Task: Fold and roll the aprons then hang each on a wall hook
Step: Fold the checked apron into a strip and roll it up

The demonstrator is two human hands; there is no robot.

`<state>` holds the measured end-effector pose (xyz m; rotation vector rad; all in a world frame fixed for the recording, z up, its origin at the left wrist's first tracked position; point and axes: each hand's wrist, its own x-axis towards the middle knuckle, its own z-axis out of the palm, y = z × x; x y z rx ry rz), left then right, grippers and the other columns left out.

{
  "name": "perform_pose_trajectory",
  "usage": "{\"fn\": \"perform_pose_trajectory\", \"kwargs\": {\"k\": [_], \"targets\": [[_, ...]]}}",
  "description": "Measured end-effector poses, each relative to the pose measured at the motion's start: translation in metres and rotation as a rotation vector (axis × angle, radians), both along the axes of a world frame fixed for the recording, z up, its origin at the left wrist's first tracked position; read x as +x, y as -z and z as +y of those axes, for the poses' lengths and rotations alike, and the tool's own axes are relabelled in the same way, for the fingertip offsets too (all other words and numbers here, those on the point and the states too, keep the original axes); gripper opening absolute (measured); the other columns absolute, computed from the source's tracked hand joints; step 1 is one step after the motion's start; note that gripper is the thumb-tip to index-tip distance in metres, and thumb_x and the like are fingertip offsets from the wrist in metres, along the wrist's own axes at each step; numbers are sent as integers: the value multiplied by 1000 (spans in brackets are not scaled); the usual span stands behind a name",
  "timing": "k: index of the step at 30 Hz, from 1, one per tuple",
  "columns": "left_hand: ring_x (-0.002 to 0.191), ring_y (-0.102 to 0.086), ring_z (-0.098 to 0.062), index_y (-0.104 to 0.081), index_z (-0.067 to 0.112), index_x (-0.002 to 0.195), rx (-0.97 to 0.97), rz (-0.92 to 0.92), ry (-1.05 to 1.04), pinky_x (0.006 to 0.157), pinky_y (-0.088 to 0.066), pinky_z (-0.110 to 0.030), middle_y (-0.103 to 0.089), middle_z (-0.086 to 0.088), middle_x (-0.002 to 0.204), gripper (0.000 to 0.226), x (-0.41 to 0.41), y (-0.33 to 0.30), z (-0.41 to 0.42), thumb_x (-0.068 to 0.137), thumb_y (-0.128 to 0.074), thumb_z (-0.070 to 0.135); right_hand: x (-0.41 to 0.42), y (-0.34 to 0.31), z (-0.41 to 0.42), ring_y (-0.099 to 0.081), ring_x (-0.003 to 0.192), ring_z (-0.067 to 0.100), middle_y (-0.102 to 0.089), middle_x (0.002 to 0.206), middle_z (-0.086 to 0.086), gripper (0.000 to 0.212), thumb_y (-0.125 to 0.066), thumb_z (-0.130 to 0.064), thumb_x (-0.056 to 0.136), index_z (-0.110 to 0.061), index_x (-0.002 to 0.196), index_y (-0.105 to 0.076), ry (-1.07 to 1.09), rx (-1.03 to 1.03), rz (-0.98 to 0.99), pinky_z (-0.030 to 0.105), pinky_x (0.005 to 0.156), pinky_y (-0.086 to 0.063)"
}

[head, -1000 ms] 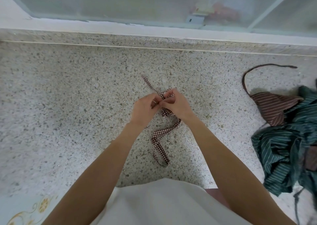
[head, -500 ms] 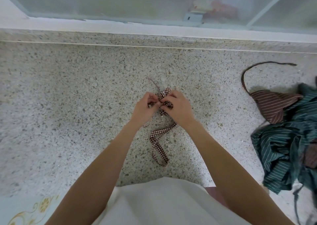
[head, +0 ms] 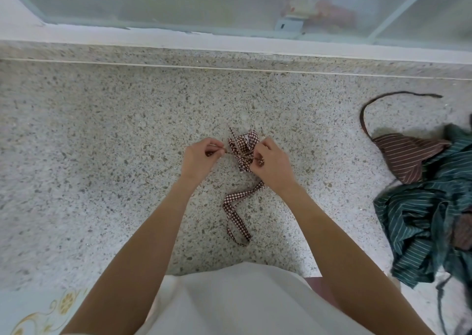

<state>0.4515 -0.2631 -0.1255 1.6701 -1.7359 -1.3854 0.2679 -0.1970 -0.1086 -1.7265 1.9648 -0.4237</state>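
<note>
Between the two hands, on the speckled stone counter point(head: 102, 156), sits a small rolled bundle of checked cloth point(head: 242, 153), the rolled apron; the left hand point(head: 199, 160) sits just to its left, fingers curled and pinching a thin string point(head: 221, 149) that runs taut from the fingertips to the bundle's middle; the right hand point(head: 272, 165) is pressed against the bundle's right side, fingers curled and pinching the string where it crosses the roll; both hands are clamped on the tie, not spread apart. Below the grip, toward the person, a loose checked strap point(head: 236, 207) trails from under the right hand, bends back on itself and ends in a folded loop on the counter. Well to the right of the grip lies a heap of cloth: a brown striped apron point(head: 408, 158) with a dark strap point(head: 367, 115) curving away from it, touching and partly under a crumpled green striped apron point(head: 429, 220). Beyond the grip, a white ledge point(head: 178, 41) and a frosted pane point(head: 153, 0) border the counter; nearest the person, a white garment point(head: 242, 304) fills the lower edge.
</note>
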Motion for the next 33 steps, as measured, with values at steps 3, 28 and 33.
{"fn": "perform_pose_trajectory", "kwargs": {"k": [3,28,33], "targets": [[80,-62,0,-69,14,94,-102,-99,50,72,-44,-5,-72,2,88,12,-6,1,-1,83,-70,15,2,-4,-1,-43,60,16,-43,87,0,21,-54,-2,77,-14,74,-38,-53,66,25,27,54,-39],[100,-62,-20,-43,20,130,-47,-256,603,81,-48,-30,-65,-2,113,44,5,-1,87,89,-60,22,48,-5,102,-49,110,25,-51,120,4,73,-64,-63,73,-17,125,-41,-28,432,92,39,88,-44],[87,-60,-12,-48,21,123,59,-152,491,79,-49,-29,-59,7,94,38,15,-4,97,87,-63,23,80,-4,136,-43,119,27,-45,128,7,64,-62,-49,80,-12,128,-40,69,461,230,42,95,-38]]}}
